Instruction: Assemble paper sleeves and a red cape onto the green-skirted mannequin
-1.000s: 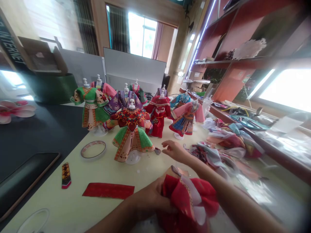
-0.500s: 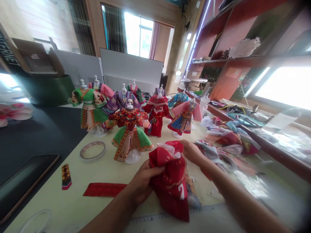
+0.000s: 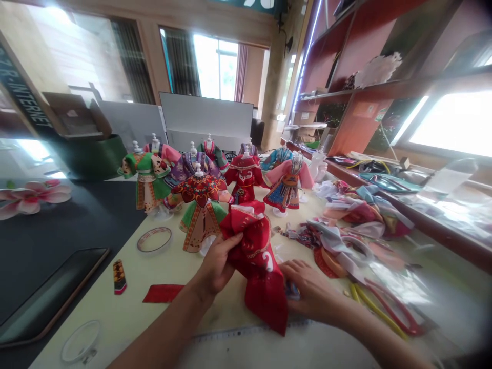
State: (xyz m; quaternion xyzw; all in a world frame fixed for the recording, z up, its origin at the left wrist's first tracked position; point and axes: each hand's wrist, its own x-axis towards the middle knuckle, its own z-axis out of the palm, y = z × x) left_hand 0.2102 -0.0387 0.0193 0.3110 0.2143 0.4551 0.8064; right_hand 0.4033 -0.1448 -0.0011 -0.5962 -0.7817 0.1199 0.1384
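A small red doll garment (image 3: 255, 256) with gold trim and a white motif hangs from my left hand (image 3: 219, 259), its thumb and fingers pinched on the left edge. Low on the garment's right side, my right hand (image 3: 309, 289) is curled down near the table, with a bluish patterned piece (image 3: 292, 290) showing beneath its fingers. Most of that piece is hidden by the hand and the red cloth. A red fabric strip (image 3: 163, 293) lies left of my left forearm. Behind the garment stands a doll dress with green skirt (image 3: 203, 212) on its stand.
Several dressed doll stands, including a red one (image 3: 245, 179), fill the table's back. A tape roll (image 3: 154, 240), a patterned tab (image 3: 119, 278) and a clear ring (image 3: 80, 341) lie left. Fabric pieces (image 3: 338, 243) and red-and-yellow handles (image 3: 395, 310) lie right. A ruler (image 3: 215, 335) runs along the front.
My right hand has left the garment's upper right and come down to the table beside its lower edge. My left hand still holds the garment, and the camera view has shifted slightly.
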